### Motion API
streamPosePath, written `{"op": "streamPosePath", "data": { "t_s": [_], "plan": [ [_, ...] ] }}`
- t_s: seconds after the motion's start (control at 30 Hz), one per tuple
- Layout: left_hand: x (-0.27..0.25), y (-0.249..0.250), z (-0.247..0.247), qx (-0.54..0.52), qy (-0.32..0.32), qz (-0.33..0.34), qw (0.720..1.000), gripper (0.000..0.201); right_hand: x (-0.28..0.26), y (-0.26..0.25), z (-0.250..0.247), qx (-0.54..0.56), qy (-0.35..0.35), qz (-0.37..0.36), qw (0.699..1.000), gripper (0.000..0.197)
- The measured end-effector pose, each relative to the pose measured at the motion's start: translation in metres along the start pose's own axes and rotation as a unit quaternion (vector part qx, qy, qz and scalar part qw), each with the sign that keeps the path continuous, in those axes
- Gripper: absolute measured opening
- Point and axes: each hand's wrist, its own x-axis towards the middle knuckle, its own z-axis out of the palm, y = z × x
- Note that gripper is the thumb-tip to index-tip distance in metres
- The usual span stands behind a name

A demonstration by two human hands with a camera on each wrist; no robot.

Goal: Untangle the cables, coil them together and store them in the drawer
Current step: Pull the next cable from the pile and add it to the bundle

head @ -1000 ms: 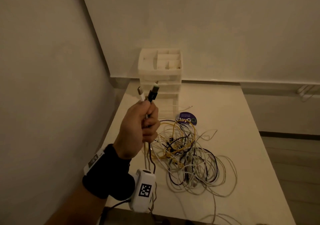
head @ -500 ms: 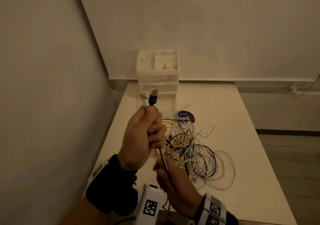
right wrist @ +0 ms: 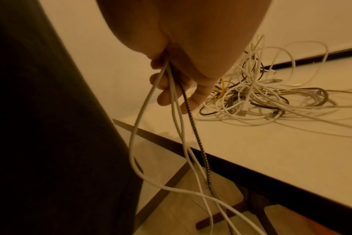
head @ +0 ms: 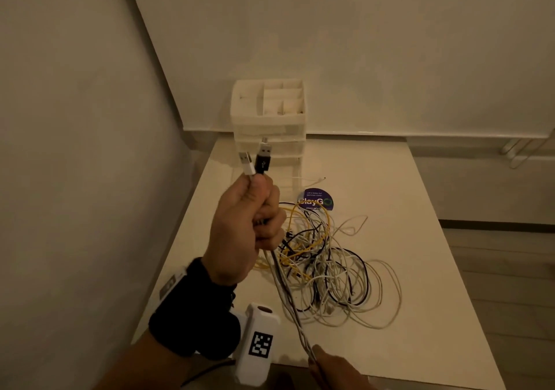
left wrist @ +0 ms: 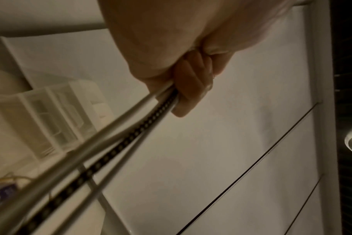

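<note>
Since the frame half a second back, the right hand (head: 333, 368) has slid down the bundle and away from the left hand (head: 243, 224), from just beneath that fist to the near edge of the counter (head: 420, 239). A full second back it was out of the head view altogether. The left hand has kept its raised place, its plugs tipped a little differently.

The left hand is closed in a fist around the pulled-out cables (head: 288, 296), with a white USB plug (head: 247, 163) and a black USB plug (head: 263, 160) standing up out of the top of it. From the underside of the fist a white lead and a black-and-white braided lead (left wrist: 131, 139) run taut down to the right hand. That hand's fingers (right wrist: 169, 98) are curled loosely round the same strands, which then hang slack below it, past the counter edge toward the floor.

The step in hand looks like straightening the freed leads, stripping them through the right hand so they lie side by side before coiling. Untangling is far from done: beyond both hands, further out on the counter, lies the tangled pile (head: 324, 263) of white, black and yellow cable. Just past it is a round purple sticker (head: 315, 200), and behind the raised plugs stands the white drawer unit (head: 270, 125), its drawers apparently shut.

Next would likely come running the right hand to the free ends, then winding loops onto the left. That calls for a light, even grip so the braided lead does not kink, and for no loop of the pile to be dragged along.
</note>
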Motion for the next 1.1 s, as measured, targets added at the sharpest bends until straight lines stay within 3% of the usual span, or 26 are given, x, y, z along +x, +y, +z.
{"op": "streamPosePath", "data": {
  "t_s": [0.1,0.2,0.27,0.3,0.37,0.47,0.53,0.63,0.8,0.93,1.1],
  "plan": [
    [0.006,-0.009,0.010,0.000,-0.010,-0.024,1.000,0.030,0.000,0.001,-0.006,-0.072,-0.036,-0.018,0.997,0.040],
    [0.013,-0.010,0.013,-0.026,-0.018,-0.044,0.999,0.027,-0.013,0.026,-0.038,-0.014,-0.036,-0.075,0.996,0.040],
    [0.017,-0.012,0.011,-0.058,-0.024,-0.057,0.996,0.024,-0.026,0.042,-0.072,0.005,-0.004,-0.127,0.992,0.060],
    [0.019,-0.014,0.010,-0.074,-0.026,-0.063,0.995,0.023,-0.028,0.049,-0.092,0.005,0.025,-0.138,0.990,0.067],
    [0.022,-0.019,0.009,-0.088,-0.018,-0.076,0.993,0.024,-0.023,0.059,-0.133,-0.010,0.129,-0.141,0.982,0.064],
    [0.025,-0.028,0.010,-0.065,0.012,-0.075,0.995,0.028,0.008,0.052,-0.195,-0.029,0.278,-0.152,0.948,0.034],
    [0.028,-0.032,0.012,-0.043,0.033,-0.060,0.997,0.031,0.039,0.036,-0.228,-0.021,0.306,-0.135,0.942,0.022],
    [0.034,-0.035,0.013,-0.023,0.064,-0.050,0.996,0.033,0.099,0.007,-0.256,-0.037,0.303,-0.091,0.948,0.023],
    [0.045,-0.038,0.009,-0.008,0.111,-0.045,0.993,0.036,0.185,-0.018,-0.249,-0.115,0.212,0.015,0.970,0.033],
    [0.049,-0.039,0.000,-0.011,0.150,-0.046,0.988,0.037,0.219,0.000,-0.235,-0.090,0.165,0.101,0.977,0.038],
    [0.049,-0.044,-0.007,0.012,0.178,-0.048,0.983,0.036,0.230,0.022,-0.222,-0.089,0.163,0.122,0.975,0.037]
  ]
}}
